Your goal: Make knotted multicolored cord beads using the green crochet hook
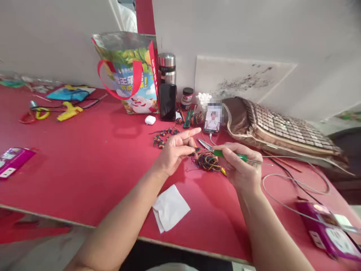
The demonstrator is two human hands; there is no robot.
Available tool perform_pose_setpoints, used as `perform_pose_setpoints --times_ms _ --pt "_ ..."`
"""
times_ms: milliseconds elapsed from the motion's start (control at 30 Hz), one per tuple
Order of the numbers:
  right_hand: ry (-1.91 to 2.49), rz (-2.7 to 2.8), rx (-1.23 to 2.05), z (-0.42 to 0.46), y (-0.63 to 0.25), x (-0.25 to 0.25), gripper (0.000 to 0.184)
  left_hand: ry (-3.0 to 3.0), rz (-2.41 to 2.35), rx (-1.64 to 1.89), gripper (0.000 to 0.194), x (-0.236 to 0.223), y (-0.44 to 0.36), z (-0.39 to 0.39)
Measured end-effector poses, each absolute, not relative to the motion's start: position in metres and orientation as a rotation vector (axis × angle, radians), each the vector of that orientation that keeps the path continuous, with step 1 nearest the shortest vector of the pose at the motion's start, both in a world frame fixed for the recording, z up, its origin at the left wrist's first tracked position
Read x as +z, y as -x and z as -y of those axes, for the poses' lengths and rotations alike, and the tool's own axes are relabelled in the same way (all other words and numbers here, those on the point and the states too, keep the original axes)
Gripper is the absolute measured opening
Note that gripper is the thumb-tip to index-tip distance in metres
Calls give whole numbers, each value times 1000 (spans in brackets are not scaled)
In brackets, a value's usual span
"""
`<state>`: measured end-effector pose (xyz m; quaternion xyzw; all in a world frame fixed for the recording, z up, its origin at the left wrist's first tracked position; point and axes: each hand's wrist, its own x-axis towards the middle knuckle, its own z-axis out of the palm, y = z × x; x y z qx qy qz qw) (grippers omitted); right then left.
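Note:
My left hand (177, 150) is closed in a pinch, with its index finger stretched out. Between thumb and fingers sits a piece of dark multicoloured braided cord (195, 151). It runs toward a tangled bundle of the same yarn (208, 162) on the table between my hands. My right hand (242, 165) is wrapped round a slim green-handled tool (241, 157); a thin metal shaft sticks out to the right, and its other end is unclear. A pointed silver blade (205, 145) shows just left of my right fingers. A knotted length of cord (159, 141) lies behind my left hand.
A folded white tissue (171, 209) lies near the red table's (84, 165) front edge. Behind stand a shopping bag (135, 79), a steel flask (167, 67), a black phone (168, 102) and a lit phone (212, 119). A brown cushion (276, 131) and looped cables (296, 188) are at right.

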<state>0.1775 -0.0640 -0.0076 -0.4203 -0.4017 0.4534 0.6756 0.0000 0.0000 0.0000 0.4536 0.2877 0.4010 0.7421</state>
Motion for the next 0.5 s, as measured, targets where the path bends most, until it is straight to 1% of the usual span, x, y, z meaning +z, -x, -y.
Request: perform_pose_setpoints --times_ms 333,500 --pt "855 892 1138 59 -183 -8 13 -932 -523 833 58 -4 0 1" --pt "767 833 1245 58 -174 -15 15 -984 -499 891 62 -8 -7 6"
